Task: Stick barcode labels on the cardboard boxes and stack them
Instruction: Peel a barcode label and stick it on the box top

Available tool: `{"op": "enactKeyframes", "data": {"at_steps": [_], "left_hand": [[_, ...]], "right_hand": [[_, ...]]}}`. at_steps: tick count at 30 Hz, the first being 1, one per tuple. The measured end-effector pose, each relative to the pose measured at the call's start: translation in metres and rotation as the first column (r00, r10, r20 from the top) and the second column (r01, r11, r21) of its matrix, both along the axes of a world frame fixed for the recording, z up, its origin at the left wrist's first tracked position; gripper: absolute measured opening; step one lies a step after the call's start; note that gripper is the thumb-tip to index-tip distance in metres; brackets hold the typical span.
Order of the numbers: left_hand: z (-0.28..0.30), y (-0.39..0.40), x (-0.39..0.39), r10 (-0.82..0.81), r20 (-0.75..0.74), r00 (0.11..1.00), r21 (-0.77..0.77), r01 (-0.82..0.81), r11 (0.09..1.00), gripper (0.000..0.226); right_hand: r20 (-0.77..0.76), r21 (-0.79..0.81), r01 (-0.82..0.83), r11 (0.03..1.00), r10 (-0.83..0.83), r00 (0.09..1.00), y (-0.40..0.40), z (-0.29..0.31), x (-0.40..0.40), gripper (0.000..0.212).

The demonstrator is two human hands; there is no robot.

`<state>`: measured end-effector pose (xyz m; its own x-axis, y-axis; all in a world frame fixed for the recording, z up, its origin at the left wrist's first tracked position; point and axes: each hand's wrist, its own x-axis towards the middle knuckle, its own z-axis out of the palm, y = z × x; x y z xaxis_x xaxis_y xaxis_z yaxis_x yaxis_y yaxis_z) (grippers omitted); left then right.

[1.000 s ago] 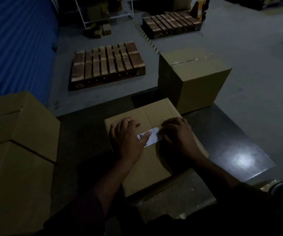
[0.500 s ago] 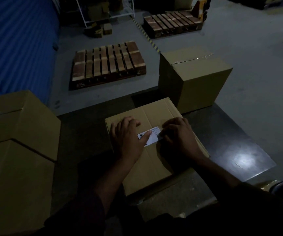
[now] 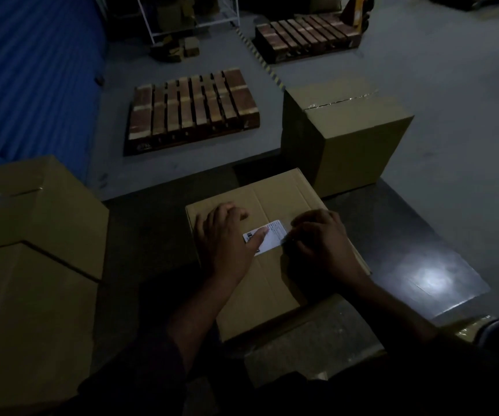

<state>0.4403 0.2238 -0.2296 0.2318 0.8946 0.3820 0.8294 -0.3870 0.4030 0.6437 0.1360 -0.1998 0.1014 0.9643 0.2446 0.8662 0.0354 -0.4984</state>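
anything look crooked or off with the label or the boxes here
The barcode label sits slightly tilted against the edges of the box, with the left hand pressing it and the right hand at its edge. Nothing looks damaged.

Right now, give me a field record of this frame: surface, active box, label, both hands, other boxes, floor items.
surface: dark glossy table
active box: flat brown cardboard box lying on the table
label: white barcode label on the box top
left hand: left hand flat on the box, thumb pressing the label's left part
right hand: right hand with fingers curled at the label's right edge; exact grip unclear
other boxes: taped cardboard cube behind; tall stacked cardboard boxes at left
floor items: two wooden slatted pallets
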Motion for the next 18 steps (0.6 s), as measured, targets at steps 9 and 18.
{"op": "enactKeyframes", "data": {"at_steps": [9,18], "left_hand": [[0.0025,-0.0009,-0.0003,0.003,-0.01,1.0,0.017,-0.003,1.0,0.046],[0.0013,-0.0009,0.0002,0.008,-0.003,1.0,0.005,-0.008,1.0,0.046]], "right_hand": [[-0.014,-0.02,0.032,0.999,-0.033,0.999,0.0,0.0002,-0.0032,0.023],[-0.011,-0.025,0.036,0.999,-0.036,0.999,0.0003,-0.0031,-0.0022,0.021]]}}
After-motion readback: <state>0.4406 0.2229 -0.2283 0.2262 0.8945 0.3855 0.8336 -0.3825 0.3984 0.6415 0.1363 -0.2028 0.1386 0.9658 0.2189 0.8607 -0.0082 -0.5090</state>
